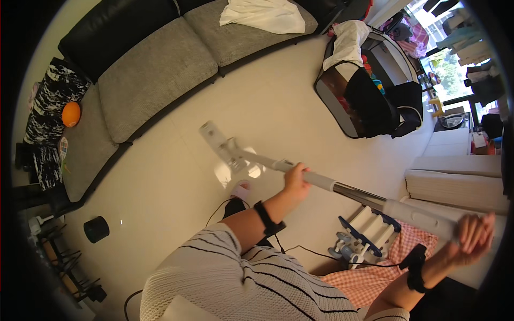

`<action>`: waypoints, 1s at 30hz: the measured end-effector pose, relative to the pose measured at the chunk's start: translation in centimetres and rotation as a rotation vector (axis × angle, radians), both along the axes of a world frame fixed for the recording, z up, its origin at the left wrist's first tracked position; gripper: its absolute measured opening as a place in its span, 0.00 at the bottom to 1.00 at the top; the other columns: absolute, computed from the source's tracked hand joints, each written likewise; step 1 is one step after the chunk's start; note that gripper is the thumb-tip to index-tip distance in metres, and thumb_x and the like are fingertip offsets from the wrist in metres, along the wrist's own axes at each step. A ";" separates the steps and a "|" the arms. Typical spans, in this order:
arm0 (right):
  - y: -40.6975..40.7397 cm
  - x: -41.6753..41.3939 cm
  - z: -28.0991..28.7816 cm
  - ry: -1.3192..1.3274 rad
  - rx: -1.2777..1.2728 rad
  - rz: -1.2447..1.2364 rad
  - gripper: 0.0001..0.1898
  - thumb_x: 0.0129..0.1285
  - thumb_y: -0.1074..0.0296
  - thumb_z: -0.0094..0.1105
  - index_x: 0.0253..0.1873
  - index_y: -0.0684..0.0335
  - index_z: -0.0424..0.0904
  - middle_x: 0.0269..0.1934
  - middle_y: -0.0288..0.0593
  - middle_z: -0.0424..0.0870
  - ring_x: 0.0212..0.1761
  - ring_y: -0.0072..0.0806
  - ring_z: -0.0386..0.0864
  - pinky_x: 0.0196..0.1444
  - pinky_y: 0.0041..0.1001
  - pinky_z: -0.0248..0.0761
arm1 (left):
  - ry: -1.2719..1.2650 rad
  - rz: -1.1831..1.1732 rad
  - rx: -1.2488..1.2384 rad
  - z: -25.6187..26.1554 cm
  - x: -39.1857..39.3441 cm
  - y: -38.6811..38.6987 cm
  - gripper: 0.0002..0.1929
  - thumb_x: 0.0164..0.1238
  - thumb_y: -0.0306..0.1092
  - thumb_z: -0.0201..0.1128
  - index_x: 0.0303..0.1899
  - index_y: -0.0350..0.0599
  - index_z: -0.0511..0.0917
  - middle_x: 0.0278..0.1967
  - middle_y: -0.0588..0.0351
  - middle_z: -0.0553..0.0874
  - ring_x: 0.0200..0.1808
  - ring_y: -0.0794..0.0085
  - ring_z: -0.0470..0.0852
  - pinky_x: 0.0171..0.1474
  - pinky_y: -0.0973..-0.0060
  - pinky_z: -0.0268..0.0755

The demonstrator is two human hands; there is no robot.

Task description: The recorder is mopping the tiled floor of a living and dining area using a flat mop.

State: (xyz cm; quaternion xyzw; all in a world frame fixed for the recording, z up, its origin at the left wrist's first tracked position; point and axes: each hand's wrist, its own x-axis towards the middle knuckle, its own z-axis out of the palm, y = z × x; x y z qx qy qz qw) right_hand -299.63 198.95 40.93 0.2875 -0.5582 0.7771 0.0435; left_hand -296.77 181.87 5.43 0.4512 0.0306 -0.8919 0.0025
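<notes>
A long flat mop [357,195] with a white and grey pole, partly bare metal, slants across the view from lower right to upper left. Its narrow flat head [213,138] is over the pale tiled floor, slightly blurred. My left hand [297,183] wraps around the middle of the pole. At the pole's upper end, my right hand [475,236] has its fingers curled around the thick white grip; the palm side is partly hidden. Each wrist carries a black strap. A foot in a pink slipper [241,189] shows just below the mop head.
A grey and black sofa [160,80] curves along the far side. A black mesh playpen [373,100] stands at upper right. Near my right arm are a folded white and blue stand with wheels [367,232] and checked cloth [361,281]. A black bin [96,229] sits left.
</notes>
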 end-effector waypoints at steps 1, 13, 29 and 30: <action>0.4 0.6 1.0 0.044 -0.003 -0.011 0.08 0.54 0.71 0.35 0.30 0.72 0.61 0.03 0.29 0.55 0.04 0.14 0.55 0.10 0.12 0.55 | 0.034 0.007 0.001 1.3 -1.6 0.8 0.06 0.44 0.24 0.50 0.25 0.43 0.61 0.19 0.58 0.67 0.21 0.74 0.68 0.27 0.72 0.66; -10.3 2.8 -12.1 0.044 0.424 -0.384 0.08 0.55 0.68 0.37 0.32 0.67 0.64 0.07 0.31 0.52 0.10 0.18 0.56 0.24 0.22 0.59 | 0.380 -0.265 -0.172 -7.2 -20.9 -3.3 0.06 0.39 0.21 0.48 0.23 0.39 0.61 0.16 0.55 0.66 0.18 0.70 0.67 0.22 0.72 0.65; -12.7 -11.6 0.5 -0.235 0.141 0.624 0.10 0.57 0.72 0.25 0.27 0.68 0.58 0.02 0.28 0.52 0.01 0.13 0.50 0.08 0.09 0.49 | 0.278 0.300 0.031 -0.5 -3.0 -10.1 0.08 0.45 0.27 0.55 0.25 0.39 0.63 0.25 0.56 0.69 0.34 0.66 0.71 0.39 0.75 0.67; -12.7 -10.9 -1.5 -0.256 0.097 0.537 0.10 0.57 0.71 0.27 0.27 0.68 0.57 0.02 0.29 0.54 0.01 0.14 0.52 0.09 0.11 0.52 | 0.183 0.290 0.009 -1.3 -0.9 -11.0 0.07 0.45 0.26 0.54 0.24 0.40 0.63 0.21 0.57 0.67 0.30 0.69 0.71 0.41 0.71 0.67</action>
